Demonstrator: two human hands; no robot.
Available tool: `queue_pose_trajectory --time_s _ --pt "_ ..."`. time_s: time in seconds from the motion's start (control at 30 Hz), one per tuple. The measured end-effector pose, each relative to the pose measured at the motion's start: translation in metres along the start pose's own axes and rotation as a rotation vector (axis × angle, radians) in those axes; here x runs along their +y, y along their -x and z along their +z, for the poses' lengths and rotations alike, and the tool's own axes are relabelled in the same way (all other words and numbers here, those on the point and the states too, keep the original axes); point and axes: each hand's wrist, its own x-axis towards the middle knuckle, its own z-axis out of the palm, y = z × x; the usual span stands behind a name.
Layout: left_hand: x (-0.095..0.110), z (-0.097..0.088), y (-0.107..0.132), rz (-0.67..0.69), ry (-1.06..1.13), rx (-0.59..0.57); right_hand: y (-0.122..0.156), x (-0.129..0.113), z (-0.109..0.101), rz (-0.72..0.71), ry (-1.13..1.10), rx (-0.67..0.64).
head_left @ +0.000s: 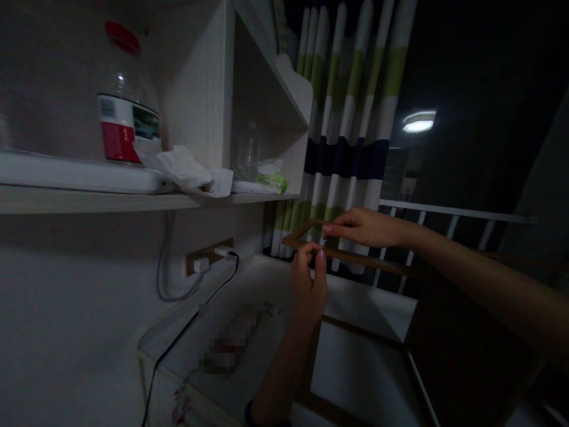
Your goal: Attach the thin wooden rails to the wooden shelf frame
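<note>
A slim brown wooden frame [376, 259] is raised above the white desk, one of its corners pointing left toward the curtain. My left hand [307, 287] reaches up from below, its thumb and finger closed on the near bar close to that corner. Just above, my right hand [367, 227] comes in from the right with its fingertips pinched together. Between the two hands' fingertips there seems to be a small thin piece, too dim to name. Several tiny dark pieces [268, 308] lie on the desk beside a blurred-out object [233, 341].
A white panel with brown edging [362, 370] lies at the desk's near right. A black cable [191, 320] runs from the wall socket [208, 256] across the desk. Overhead, a shelf [195, 201] holds a red-capped bottle [127, 112] and crumpled tissue [186, 166].
</note>
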Motion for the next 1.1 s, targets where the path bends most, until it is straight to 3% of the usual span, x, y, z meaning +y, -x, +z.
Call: queue_pose_trajectory --time_s 0.23,0.47,0.8,1.1 --pt "-0.001 0.001 0.000 0.002 0.004 0.010 0.027 -0.005 -0.008 0.066 0.064 0.004" --pt "-0.001 0.001 0.001 0.007 0.015 0.018 0.033 -0.018 -0.012 0.027 0.032 -0.037" --pt "-0.003 0.002 -0.001 -0.012 0.050 -0.006 0.012 -0.041 -0.006 -0.073 0.025 0.023" --pt "-0.005 0.002 -0.001 -0.027 0.045 -0.012 -0.009 -0.033 0.002 -0.124 -0.088 0.070"
